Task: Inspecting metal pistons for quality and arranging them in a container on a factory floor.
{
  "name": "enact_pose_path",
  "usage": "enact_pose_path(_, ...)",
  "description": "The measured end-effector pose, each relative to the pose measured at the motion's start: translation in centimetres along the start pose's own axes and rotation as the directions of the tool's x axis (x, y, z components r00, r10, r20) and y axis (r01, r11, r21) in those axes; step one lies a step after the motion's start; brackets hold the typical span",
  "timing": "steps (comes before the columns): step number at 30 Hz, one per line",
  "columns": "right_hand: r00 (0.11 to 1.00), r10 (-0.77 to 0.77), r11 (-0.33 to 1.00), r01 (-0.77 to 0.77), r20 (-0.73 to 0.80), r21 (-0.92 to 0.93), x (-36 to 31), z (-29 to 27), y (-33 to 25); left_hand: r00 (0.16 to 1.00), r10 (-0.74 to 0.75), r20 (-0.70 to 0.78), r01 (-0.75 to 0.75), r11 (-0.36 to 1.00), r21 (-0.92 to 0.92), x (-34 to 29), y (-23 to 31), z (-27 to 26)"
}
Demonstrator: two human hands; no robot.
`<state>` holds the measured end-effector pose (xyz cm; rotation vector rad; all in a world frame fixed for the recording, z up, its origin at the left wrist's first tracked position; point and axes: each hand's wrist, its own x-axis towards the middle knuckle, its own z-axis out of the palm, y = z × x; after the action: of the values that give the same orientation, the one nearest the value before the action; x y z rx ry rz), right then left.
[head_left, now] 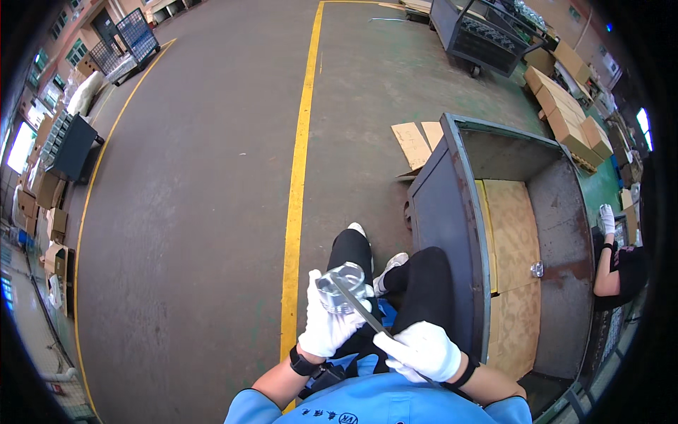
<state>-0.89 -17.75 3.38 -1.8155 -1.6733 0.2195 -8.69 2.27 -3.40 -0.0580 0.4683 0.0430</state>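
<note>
In my white-gloved left hand [326, 321] is a shiny silver round metal part [337, 298], gripped with the fingers around its side. My right hand [422, 352], also gloved, is closed around a flat file [364, 311], a long dark grey bar. The bar's far end lies across the top rim of the metal part. Whether it presses on the rim or only hovers there, I cannot tell. Both hands are above my lap, left of a grey metal bin.
The open grey bin [462, 212] stands close on my right, with cardboard [519, 254] and a small shiny part [537, 269] inside. Cardboard pieces [412, 145] lie behind it. Beyond its right side is another person's gloved hand [607, 219]. A yellow line [300, 166] crosses the floor.
</note>
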Motion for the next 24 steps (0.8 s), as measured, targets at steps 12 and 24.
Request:
enact_pose_path(12, 0.638, 0.440, 0.517, -0.756, 0.632, 0.402, 4.2, -2.3, -0.9, 0.985, 0.086, 0.150, -0.114, 0.975, 0.191, -0.7, 0.8, 0.1)
enact_pose_path(24, 0.999, 0.036, 0.994, -0.032, -0.038, 0.102, 0.6, -0.5, 0.3, 0.987, 0.149, -0.052, -0.139, 0.978, 0.157, -0.8, 0.1, 2.2)
